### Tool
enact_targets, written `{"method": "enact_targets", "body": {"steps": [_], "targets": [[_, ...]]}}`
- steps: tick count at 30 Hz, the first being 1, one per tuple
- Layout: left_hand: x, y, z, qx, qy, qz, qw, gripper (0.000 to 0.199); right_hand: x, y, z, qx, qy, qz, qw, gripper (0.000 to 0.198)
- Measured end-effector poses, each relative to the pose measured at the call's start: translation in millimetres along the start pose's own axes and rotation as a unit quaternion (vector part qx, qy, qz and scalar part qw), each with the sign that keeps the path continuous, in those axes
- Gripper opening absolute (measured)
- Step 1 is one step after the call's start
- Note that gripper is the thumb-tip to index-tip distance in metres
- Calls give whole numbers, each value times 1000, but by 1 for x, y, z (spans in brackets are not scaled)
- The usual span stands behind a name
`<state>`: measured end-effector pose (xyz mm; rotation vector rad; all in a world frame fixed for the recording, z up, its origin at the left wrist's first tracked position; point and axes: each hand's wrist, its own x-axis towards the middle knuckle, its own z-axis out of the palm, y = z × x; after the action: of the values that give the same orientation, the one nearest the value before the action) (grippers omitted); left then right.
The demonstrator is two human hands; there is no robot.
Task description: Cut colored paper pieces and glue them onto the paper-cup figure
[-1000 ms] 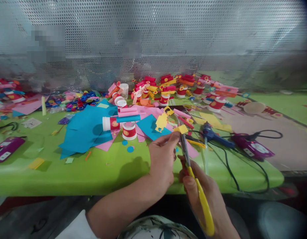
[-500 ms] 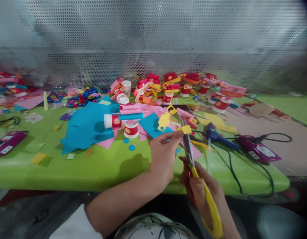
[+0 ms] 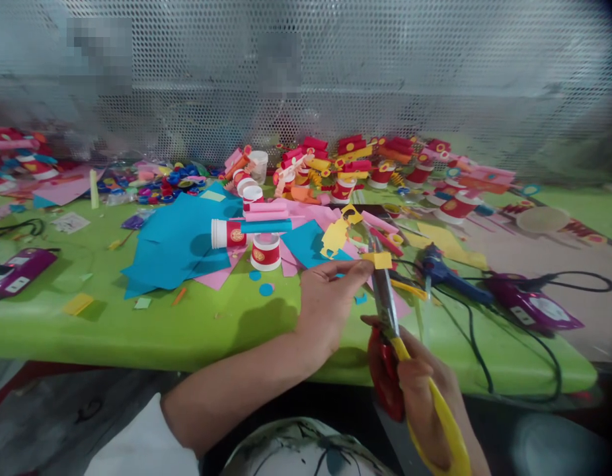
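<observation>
My left hand [image 3: 326, 304] pinches a small yellow paper piece [image 3: 382, 260] between thumb and fingertips, above the table's front part. My right hand [image 3: 427, 373] is wrapped round the scissors [image 3: 385, 301], which have one yellow and one red handle. Their blades point away from me and meet the yellow piece just right of my left fingertips; whether they have cut into it I cannot tell. Beyond my left hand lies a yellow cut-out sheet [image 3: 336, 235]. A red and white paper cup [image 3: 266, 252] stands to its left, beside another cup lying sideways with a blue paper roll [image 3: 266, 226].
Blue paper sheets [image 3: 172, 241] lie left of centre. On the right are a blue glue gun [image 3: 449, 274], a purple power strip [image 3: 534, 304] and looping black cables. Several finished cup-and-paper models [image 3: 343, 188] line the back, before a perforated metal panel [image 3: 306, 99].
The view has shifted a little, so the table's things appear further right. Both hands keep their grips on the paper piece and the scissors. More of the red handle shows now.
</observation>
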<state>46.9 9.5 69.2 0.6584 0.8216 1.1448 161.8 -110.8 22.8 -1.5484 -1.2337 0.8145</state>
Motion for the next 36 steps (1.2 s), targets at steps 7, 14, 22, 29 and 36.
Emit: {"method": "enact_targets", "body": {"steps": [7,14,22,29,36], "targets": [[6,9,-17,94,-40,-3,995,26,-8,1,0,52,-13,62,997,102],[6,14,-21,135,-41,5,990,17,-8,19,-7,101,-50,59,992,95],[8,17,-28,123,-65,-7,990,24,0,38,-19,125,-77,110,983,113],[16,25,-41,145,-116,-21,982,23,-2,31,-18,96,-78,111,986,116],[20,41,-45,197,-124,-18,972,12,-8,21,-10,77,-64,99,990,113]]}}
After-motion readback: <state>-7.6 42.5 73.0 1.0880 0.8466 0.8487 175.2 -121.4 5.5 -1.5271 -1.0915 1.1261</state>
